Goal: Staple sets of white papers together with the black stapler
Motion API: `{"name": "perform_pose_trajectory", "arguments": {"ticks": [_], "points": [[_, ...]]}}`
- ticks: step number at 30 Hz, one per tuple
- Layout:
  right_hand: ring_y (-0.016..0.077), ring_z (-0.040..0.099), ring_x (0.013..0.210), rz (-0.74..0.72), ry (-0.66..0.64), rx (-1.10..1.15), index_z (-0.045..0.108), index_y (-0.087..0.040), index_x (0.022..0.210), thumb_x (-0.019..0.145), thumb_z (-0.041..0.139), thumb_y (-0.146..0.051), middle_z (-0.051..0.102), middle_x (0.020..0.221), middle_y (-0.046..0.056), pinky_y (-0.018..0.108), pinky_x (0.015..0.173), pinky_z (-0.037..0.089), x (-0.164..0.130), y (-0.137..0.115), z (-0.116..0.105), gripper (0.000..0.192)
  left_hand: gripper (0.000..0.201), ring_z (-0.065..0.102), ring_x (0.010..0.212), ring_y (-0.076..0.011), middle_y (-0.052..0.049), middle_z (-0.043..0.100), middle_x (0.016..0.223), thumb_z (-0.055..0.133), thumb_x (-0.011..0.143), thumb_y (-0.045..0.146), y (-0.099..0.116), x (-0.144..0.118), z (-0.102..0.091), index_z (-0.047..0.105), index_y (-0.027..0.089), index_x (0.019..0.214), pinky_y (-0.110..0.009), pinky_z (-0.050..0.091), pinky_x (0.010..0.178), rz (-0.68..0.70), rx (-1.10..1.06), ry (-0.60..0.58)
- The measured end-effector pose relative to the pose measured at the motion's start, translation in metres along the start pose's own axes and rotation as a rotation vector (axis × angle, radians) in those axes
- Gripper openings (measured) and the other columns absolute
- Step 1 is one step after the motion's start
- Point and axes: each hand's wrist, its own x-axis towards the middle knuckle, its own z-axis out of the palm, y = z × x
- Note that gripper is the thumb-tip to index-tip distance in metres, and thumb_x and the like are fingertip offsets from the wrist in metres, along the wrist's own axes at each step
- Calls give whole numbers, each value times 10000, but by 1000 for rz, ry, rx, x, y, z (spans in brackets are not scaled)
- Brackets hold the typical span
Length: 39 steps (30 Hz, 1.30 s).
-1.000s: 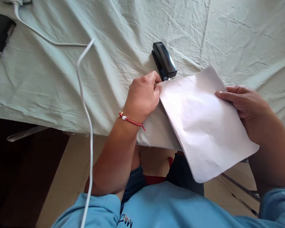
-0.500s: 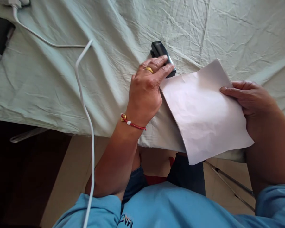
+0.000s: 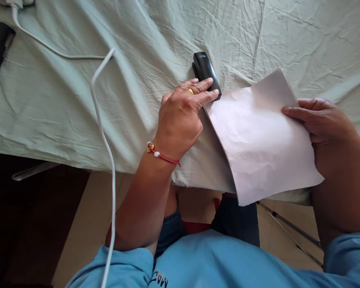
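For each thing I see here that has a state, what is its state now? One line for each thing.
stapler: lying on the cloth, front end under the left fingers, corner of the paper at its mouth.
paper: creased, flat, one end past the table edge.
left hand: fingers pressing on the stapler.
right hand: gripping the paper's right edge.
white cable: loose, hanging over the table edge.
tablecloth: wrinkled.
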Motion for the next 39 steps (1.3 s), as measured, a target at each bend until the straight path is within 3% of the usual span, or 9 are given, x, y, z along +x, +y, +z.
{"name": "perform_pose_trajectory", "arguments": {"ticks": [9, 15, 18, 21, 23, 28, 31, 34, 39], "points": [[147, 682, 534, -56, -14, 76, 877, -202, 987, 754, 944, -309, 819, 791, 32, 223, 417, 529, 0, 10, 2, 266, 577, 481, 1634, -354, 48, 627, 1660, 573, 940, 51, 9, -2, 1, 794, 395, 1346, -713, 289, 1351, -93, 107, -7], [141, 620, 497, -33, -61, 70, 858, -221, 848, 672, 997, -320, 765, 698, 25, 236, 405, 471, -25, 22, -13, 245, 664, 581, 1555, -227, 27, 678, 1615, 461, 877, -21, -3, 0, 1, 796, 302, 1351, -476, 427, 1342, 24, -113, 24], [155, 651, 544, -50, -3, 70, 883, -279, 895, 726, 962, -334, 795, 777, 32, 264, 456, 500, -39, 28, -23, 194, 557, 604, 1520, -233, -1, 736, 1527, 499, 952, 77, -5, -1, 0, 748, 303, 1396, -431, 546, 1223, -40, -240, 84], [175, 695, 621, -177, 56, 142, 889, -295, 878, 716, 953, -316, 819, 836, 45, 310, 574, 583, -40, 28, -19, 175, 317, 682, 1341, -237, -22, 790, 1354, 592, 1053, 299, -5, -1, -3, 709, 305, 1348, -397, 619, 1002, -187, -361, 218], [190, 736, 709, -306, 104, 190, 880, -291, 862, 697, 961, -338, 829, 869, 39, 324, 667, 622, -33, 26, -6, 190, 196, 729, 1127, -201, -22, 803, 1199, 577, 1100, 399, -4, 0, -6, 714, 271, 1158, -359, 596, 848, -281, -494, 249], [268, 784, 1087, -565, 104, 270, 817, -282, 926, 733, 938, -444, 855, 1095, 40, 380, 900, 657, -4, 31, 37, 279, 589, 648, 702, -157, -81, 743, 862, 384, 1157, 591, 0, 2, -14, 657, 202, 809, -326, 409, 565, -503, -784, 75], [245, 777, 1068, -593, 87, 263, 776, -275, 879, 769, 923, -451, 852, 1073, 32, 370, 961, 637, 4, 40, 50, 255, 502, 561, 651, -134, -62, 711, 789, 524, 1120, 468, 0, 1, -14, 652, 195, 719, -310, 388, 559, -427, -738, 5], [243, 767, 1121, -607, 64, 216, 795, -294, 948, 824, 893, -448, 853, 1127, 29, 389, 1046, 614, 2, 45, 50, 221, 284, 550, 681, -141, -18, 672, 719, 704, 959, 264, -4, -3, -11, 666, 200, 685, -306, 441, 615, -322, -573, -44], [259, 762, 1146, -553, 66, 175, 760, -313, 1006, 800, 881, -525, 836, 1196, 37, 411, 1006, 632, -2, 45, 46, 319, 261, 636, 777, -194, -8, 662, 708, 750, 865, 291, -10, -5, -4, 596, 218, 667, -331, 514, 659, -299, -434, 27]]}}
